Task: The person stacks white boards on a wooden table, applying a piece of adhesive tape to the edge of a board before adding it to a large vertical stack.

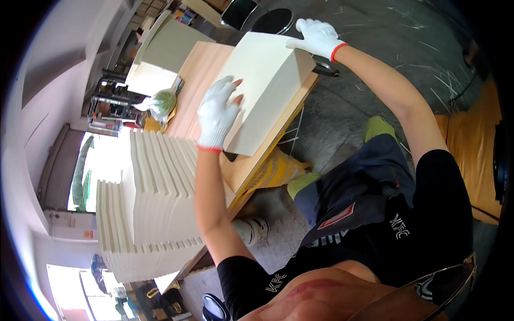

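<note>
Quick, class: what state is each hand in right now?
Left hand: open, at the pale stack; contact unclear.
Right hand: at the stack's corner; grip cannot be told.

Stool (272,22), one, round black seat, at 12 o'clock. Chair (239,13), one, black with bright metal edging, next to the stool, just short of 12. Green rounded item (164,102), one, in clear plastic, at 10 o'clock. Shutter (55,170), one, brown, slatted, at 9 o'clock, beside a bright opening. Wall sign (88,234), one, small, at 8 o'clock. Floor (369,85), dark grey, with pale strips scattered between 1 and 2 o'clock. Panel (472,144), one, orange-brown, wood-toned, at 3 o'clock. Sack (277,168), yellow, patterned, near the dial's centre.
</note>
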Tool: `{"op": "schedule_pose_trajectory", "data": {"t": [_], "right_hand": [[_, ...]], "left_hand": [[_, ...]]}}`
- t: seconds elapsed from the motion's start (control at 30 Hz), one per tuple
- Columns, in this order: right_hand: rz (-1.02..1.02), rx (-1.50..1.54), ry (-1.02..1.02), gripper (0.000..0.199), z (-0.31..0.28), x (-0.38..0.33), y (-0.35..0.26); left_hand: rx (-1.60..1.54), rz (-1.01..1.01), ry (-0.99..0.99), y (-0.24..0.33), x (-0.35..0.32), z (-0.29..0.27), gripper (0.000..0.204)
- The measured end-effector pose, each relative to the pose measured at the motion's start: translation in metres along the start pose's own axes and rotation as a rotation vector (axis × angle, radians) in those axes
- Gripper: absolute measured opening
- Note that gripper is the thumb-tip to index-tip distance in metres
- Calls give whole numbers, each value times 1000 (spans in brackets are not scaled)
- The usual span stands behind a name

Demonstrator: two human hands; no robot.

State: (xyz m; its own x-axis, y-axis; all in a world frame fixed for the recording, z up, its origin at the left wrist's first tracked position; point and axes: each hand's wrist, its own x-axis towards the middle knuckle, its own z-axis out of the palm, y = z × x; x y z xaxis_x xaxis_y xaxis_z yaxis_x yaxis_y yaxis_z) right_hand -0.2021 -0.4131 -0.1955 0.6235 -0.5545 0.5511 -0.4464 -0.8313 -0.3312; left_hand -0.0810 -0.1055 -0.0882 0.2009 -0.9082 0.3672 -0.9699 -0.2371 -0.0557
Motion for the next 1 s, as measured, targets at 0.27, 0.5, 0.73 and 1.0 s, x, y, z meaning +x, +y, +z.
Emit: {"op": "schedule_pose_trajectory", "data": {"t": [0.27,0.5,0.73,1.0], "right_hand": [[-406,48,-43,39,-9,30,5],[93,638,-168,53,12,26,-20],[121,738,122,51,32,4,-22],[118,747,125,50,36,3,-23]], "left_hand": [[-449,-196,-130,-6,110,111,31],[-750,-49,45,-15,113,136,32],[-888,-220,9,8,103,113,26],[-750,-155,-70,11,104,117,40]]}}
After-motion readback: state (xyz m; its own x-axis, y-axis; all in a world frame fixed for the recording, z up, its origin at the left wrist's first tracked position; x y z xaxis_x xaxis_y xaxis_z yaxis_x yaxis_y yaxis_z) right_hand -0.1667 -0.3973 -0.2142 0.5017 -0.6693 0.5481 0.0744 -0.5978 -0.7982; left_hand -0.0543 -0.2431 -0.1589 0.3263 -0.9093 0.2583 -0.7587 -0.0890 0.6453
